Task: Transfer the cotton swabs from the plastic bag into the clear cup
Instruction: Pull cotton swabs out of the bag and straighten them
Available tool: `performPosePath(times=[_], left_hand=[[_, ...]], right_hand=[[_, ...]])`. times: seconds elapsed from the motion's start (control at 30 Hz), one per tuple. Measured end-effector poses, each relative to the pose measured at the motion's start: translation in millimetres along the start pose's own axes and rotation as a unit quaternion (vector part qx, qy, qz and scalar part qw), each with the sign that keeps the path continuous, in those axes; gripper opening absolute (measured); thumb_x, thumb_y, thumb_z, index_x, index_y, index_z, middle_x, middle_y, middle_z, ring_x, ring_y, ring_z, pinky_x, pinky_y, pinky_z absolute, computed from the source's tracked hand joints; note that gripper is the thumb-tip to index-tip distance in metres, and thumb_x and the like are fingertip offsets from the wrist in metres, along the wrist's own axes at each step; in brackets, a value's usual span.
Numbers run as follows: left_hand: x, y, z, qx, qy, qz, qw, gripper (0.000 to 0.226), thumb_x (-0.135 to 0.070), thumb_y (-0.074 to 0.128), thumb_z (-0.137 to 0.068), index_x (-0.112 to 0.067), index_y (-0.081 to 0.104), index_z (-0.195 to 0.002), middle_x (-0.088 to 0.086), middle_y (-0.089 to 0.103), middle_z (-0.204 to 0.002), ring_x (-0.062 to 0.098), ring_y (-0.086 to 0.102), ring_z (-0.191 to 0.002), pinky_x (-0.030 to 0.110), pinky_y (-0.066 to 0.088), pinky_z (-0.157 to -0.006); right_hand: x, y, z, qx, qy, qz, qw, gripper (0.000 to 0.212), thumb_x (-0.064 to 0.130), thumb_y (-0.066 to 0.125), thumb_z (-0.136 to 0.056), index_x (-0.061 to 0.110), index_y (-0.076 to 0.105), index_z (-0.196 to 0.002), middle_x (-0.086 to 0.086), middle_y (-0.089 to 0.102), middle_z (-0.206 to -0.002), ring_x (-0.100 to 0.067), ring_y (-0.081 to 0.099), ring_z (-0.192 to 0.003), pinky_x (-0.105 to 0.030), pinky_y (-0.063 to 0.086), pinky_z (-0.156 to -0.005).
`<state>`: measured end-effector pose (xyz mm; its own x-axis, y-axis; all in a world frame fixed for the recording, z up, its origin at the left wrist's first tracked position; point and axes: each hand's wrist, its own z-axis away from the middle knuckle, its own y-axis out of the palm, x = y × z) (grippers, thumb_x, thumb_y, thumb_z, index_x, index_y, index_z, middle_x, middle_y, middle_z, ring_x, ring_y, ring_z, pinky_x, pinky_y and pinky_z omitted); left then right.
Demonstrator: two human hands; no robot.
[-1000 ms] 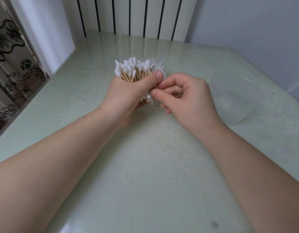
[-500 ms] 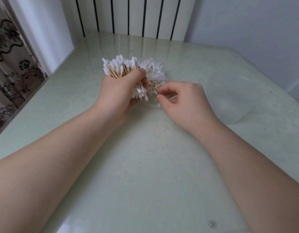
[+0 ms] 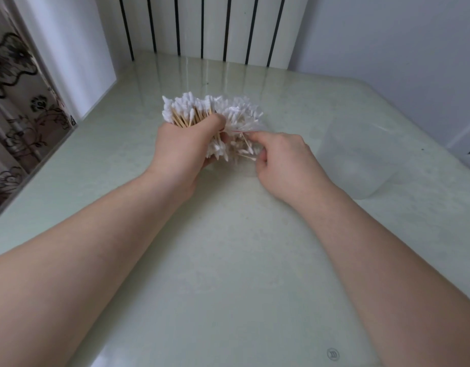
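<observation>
My left hand (image 3: 182, 148) grips a thick bundle of cotton swabs (image 3: 187, 111) with wooden sticks and white tips, held upright above the table. Just right of it lies the clear plastic bag (image 3: 244, 116) with more swabs inside. My right hand (image 3: 284, 157) pinches the bag's mouth edge, marked by a thin red line, with thumb and fingers. The clear cup (image 3: 358, 165) stands on the table to the right, apart from both hands; I see no swabs in it.
The pale green glossy table (image 3: 228, 274) runs under both forearms. A white panel with black stripes (image 3: 202, 25) stands at the far edge. A patterned curtain (image 3: 14, 102) hangs beyond the left edge, and a white wall bounds the right.
My left hand has drawn the swab bundle left, out of the bag. The bag with the other swabs has come into view, and my right hand now pinches its mouth.
</observation>
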<state>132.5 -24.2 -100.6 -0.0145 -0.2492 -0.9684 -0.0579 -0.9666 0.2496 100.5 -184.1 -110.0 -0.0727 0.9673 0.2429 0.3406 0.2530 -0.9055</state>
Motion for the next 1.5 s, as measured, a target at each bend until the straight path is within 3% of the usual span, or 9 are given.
performPosePath(times=[0.23,0.4,0.6,0.73,0.83,0.93,1.2,1.33,1.5], left_hand=[[5.8,-4.3,-9.2,0.046,0.024,-0.044,0.998,0.01,-0.006,0.073,-0.08,-0.011,0.074,-0.09,0.011,0.078,-0.092,0.032,0.075,-0.092,0.043,0.061,-0.084],[5.4,-4.3,-10.1,0.089,0.006,-0.059,0.994,0.015,-0.002,0.073,-0.082,-0.014,0.074,-0.091,0.007,0.077,-0.089,0.024,0.074,-0.08,0.035,0.056,-0.072],[8.2,-2.5,-9.0,0.048,0.031,-0.066,0.996,0.016,-0.002,0.071,-0.082,-0.004,0.074,-0.097,0.016,0.077,-0.098,0.032,0.076,-0.091,0.049,0.063,-0.083],[4.0,-2.9,-5.5,0.129,0.055,-0.045,0.989,0.01,-0.004,0.071,-0.081,-0.005,0.069,-0.091,0.018,0.07,-0.086,0.027,0.068,-0.074,0.036,0.055,-0.065],[4.8,0.4,0.9,0.166,0.081,-0.06,0.981,0.027,-0.006,0.072,-0.079,0.013,0.065,-0.097,0.036,0.068,-0.101,0.04,0.07,-0.083,0.046,0.06,-0.073],[5.3,1.7,4.5,0.137,0.089,-0.086,0.983,0.022,0.003,0.072,-0.084,0.015,0.065,-0.101,0.034,0.069,-0.101,0.041,0.072,-0.088,0.06,0.058,-0.084],[6.3,1.3,2.7,0.077,0.084,-0.115,0.987,0.014,-0.005,0.076,-0.085,0.006,0.071,-0.093,0.025,0.074,-0.092,0.045,0.071,-0.091,0.061,0.057,-0.083],[8.2,-0.6,-1.1,0.058,0.083,-0.147,0.984,0.01,-0.007,0.075,-0.083,0.001,0.071,-0.083,0.021,0.075,-0.085,0.038,0.074,-0.08,0.05,0.06,-0.074],[9.4,-2.6,-3.2,0.056,0.08,-0.158,0.983,0.009,-0.008,0.075,-0.083,-0.001,0.072,-0.086,0.018,0.075,-0.085,0.031,0.075,-0.081,0.045,0.061,-0.074]], right_hand=[[3.4,-1.2,-1.5,-0.07,-0.068,-0.009,0.995,0.046,0.009,0.065,-0.075,0.019,0.067,-0.121,-0.003,0.068,-0.116,-0.028,0.06,-0.109,-0.032,0.047,-0.097],[2.2,8.6,-6.3,-0.006,-0.077,-0.017,0.997,0.066,0.019,0.071,-0.081,0.013,0.049,-0.143,-0.007,0.057,-0.136,-0.031,0.048,-0.128,-0.033,0.036,-0.111],[-1.5,6.7,-6.8,-0.054,-0.083,-0.004,0.995,0.025,0.014,0.071,-0.076,0.017,0.064,-0.099,-0.004,0.059,-0.103,-0.028,0.057,-0.105,-0.022,0.034,-0.084],[-1.8,4.5,-5.4,-0.114,-0.081,-0.013,0.99,0.016,0.02,0.069,-0.078,0.014,0.072,-0.093,-0.005,0.063,-0.093,-0.026,0.059,-0.099,-0.022,0.038,-0.08],[-0.4,0.3,-6.3,-0.13,-0.093,-0.03,0.987,0.01,0.022,0.068,-0.074,0.013,0.072,-0.079,-0.003,0.065,-0.083,-0.026,0.06,-0.092,-0.029,0.047,-0.073],[-3.1,-5.6,-6.3,-0.124,-0.083,-0.002,0.989,0.01,0.02,0.068,-0.079,0.02,0.076,-0.083,0.001,0.071,-0.082,-0.024,0.061,-0.091,-0.031,0.048,-0.074],[-3.6,-16.8,1.8,-0.173,-0.018,-0.087,0.981,0.01,0.023,0.074,-0.083,0.024,0.077,-0.093,0.004,0.075,-0.083,-0.019,0.068,-0.082,-0.03,0.049,-0.077],[-7.0,-23.8,4.3,-0.174,0.005,-0.144,0.974,0.012,0.021,0.075,-0.084,0.026,0.077,-0.095,0.014,0.071,-0.076,-0.004,0.068,-0.076,-0.022,0.053,-0.08],[-11.3,-26.1,6.6,-0.16,0.043,-0.254,0.953,0.014,0.018,0.075,-0.085,0.029,0.077,-0.092,0.012,0.073,-0.075,-0.005,0.072,-0.066,-0.032,0.06,-0.075]])
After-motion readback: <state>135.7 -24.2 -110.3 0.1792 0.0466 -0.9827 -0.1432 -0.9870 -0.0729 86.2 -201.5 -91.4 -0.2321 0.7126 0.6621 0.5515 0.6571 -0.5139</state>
